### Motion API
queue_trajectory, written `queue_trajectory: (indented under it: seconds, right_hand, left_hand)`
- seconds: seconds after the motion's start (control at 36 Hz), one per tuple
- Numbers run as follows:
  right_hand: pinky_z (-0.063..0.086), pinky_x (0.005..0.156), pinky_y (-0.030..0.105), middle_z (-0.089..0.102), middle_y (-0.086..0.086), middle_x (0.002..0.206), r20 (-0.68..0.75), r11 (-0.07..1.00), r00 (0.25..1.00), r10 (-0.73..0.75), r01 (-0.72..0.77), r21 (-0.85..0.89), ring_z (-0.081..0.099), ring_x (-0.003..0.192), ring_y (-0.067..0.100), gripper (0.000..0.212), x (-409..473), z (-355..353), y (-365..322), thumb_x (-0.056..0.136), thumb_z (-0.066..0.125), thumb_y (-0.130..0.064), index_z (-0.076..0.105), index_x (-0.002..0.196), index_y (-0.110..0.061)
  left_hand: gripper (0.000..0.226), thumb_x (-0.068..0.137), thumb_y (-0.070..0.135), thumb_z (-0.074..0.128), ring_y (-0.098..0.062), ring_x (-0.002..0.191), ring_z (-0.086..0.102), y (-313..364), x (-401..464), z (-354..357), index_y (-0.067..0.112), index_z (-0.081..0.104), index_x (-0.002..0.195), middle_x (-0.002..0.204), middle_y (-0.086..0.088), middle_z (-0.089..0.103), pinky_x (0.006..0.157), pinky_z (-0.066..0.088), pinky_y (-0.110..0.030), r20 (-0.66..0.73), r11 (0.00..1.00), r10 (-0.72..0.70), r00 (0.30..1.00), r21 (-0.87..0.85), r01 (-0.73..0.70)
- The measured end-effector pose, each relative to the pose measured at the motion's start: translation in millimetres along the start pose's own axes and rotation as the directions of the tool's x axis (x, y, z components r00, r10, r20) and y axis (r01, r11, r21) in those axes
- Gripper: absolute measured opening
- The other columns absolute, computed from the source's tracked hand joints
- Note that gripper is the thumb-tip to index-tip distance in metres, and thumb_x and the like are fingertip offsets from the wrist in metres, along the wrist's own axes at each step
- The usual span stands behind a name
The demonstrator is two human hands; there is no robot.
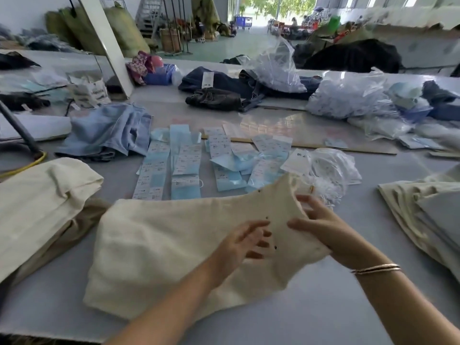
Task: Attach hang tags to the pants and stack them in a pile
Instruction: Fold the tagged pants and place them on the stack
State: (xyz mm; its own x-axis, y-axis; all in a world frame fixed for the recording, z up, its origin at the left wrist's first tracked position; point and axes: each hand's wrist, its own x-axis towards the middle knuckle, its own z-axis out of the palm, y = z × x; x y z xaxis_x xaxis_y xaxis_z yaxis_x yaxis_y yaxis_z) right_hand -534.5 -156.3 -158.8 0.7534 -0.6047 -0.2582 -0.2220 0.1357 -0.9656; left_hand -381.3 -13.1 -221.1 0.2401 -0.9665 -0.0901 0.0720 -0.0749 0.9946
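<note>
The right hand (321,227) grips the raised waist end of a pair of cream pants (174,245), thumb on top and fingers curled round the edge. The left hand (239,245) rests on the same fabric just beside it, fingers loosely spread. The pants lie across the grey worktop (348,314) in front of the person. Beyond them, rows of pale blue hang tags (184,165) are laid out, with a clear plastic bag (328,170) at their right. A pile of cream garments (37,202) sits on the left.
</note>
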Motion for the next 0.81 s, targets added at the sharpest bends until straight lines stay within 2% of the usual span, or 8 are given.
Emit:
queue_trajectory:
  seconds: [0.06,0.17,0.28,0.36,0.5,0.56,0.67,0.81]
  right_hand:
    - [0.059,0.069,0.036,0.070,0.012,0.099,-0.014,0.993,0.998,-0.064,0.063,-0.103,0.071,0.085,0.026,0.052,4,34,3,0.077,0.075,-0.009,0.051,0.120,-0.027]
    - [0.052,0.062,0.020,0.060,0.003,0.088,-0.036,0.967,0.993,-0.111,0.100,-0.236,0.062,0.071,0.007,0.046,16,91,33,0.085,0.070,-0.022,0.049,0.125,-0.025]
    - [0.049,0.065,0.029,0.057,-0.005,0.071,-0.215,0.960,0.950,-0.226,0.180,-0.212,0.056,0.067,0.006,0.030,23,110,67,0.084,0.069,-0.025,0.058,0.111,-0.029]
    - [0.048,0.062,0.027,0.056,0.000,0.069,-0.332,0.972,0.915,-0.227,0.233,-0.024,0.055,0.066,0.014,0.017,26,113,74,0.088,0.064,-0.022,0.060,0.102,-0.030]
    - [0.047,0.065,0.021,0.056,-0.001,0.085,-0.387,0.981,0.908,-0.162,0.107,-0.159,0.057,0.074,0.011,0.055,32,110,71,0.072,0.072,-0.056,0.048,0.115,-0.032]
    - [0.047,0.068,0.024,0.058,-0.002,0.089,-0.387,0.961,0.905,-0.177,0.073,-0.268,0.059,0.079,0.013,0.055,34,110,70,0.072,0.073,-0.052,0.046,0.115,-0.030]
    - [0.048,0.070,0.035,0.063,0.001,0.080,-0.411,0.954,0.880,-0.239,0.133,-0.269,0.060,0.078,0.020,0.012,35,107,75,0.085,0.066,-0.024,0.058,0.086,-0.015]
    - [0.055,0.078,0.030,0.072,-0.004,0.089,-0.363,0.981,0.912,-0.193,0.183,-0.062,0.067,0.088,0.013,0.009,30,97,80,0.087,0.067,-0.025,0.066,0.097,-0.023]
  left_hand:
    - [0.046,0.090,0.049,0.044,-0.021,0.096,0.065,-2,4,12,0.022,0.060,0.124,0.111,-0.006,0.068,0.081,0.055,-0.038,-0.027,0.952,-0.097,0.995,-0.293,0.085]
    - [0.053,0.088,0.050,0.040,-0.023,0.105,0.067,-24,3,5,0.014,0.065,0.119,0.120,-0.014,0.067,0.081,0.053,-0.032,-0.121,0.863,-0.201,0.972,-0.491,0.117]
    - [0.049,0.100,0.041,0.035,-0.019,0.096,0.070,-36,2,-3,0.004,0.064,0.111,0.104,-0.013,0.072,0.075,0.056,-0.026,-0.257,0.871,-0.265,0.930,-0.478,0.116]
    - [0.046,0.102,0.040,0.034,-0.022,0.102,0.068,-35,2,-3,0.009,0.067,0.114,0.108,-0.014,0.071,0.088,0.053,-0.036,-0.333,0.932,-0.211,0.919,-0.351,0.087]
    - [0.049,0.098,0.030,0.030,-0.027,0.108,0.065,-41,-1,-5,0.006,0.070,0.114,0.117,-0.020,0.066,0.081,0.055,-0.033,-0.184,0.829,-0.228,0.956,-0.552,0.091]
    - [0.049,0.097,0.028,0.030,-0.025,0.105,0.067,-41,-1,-5,0.007,0.074,0.107,0.114,-0.019,0.068,0.078,0.056,-0.031,-0.143,0.794,-0.219,0.965,-0.600,0.091]
    - [0.052,0.098,0.027,0.030,-0.023,0.089,0.071,-45,-1,-6,0.006,0.078,0.091,0.099,-0.018,0.072,0.070,0.056,-0.029,-0.153,0.756,-0.239,0.959,-0.650,0.084]
    - [0.050,0.088,0.035,0.045,-0.028,0.111,0.063,-41,-2,-8,0.000,0.063,0.119,0.119,-0.021,0.065,0.096,0.049,-0.036,-0.195,0.750,-0.214,0.957,-0.660,0.034]
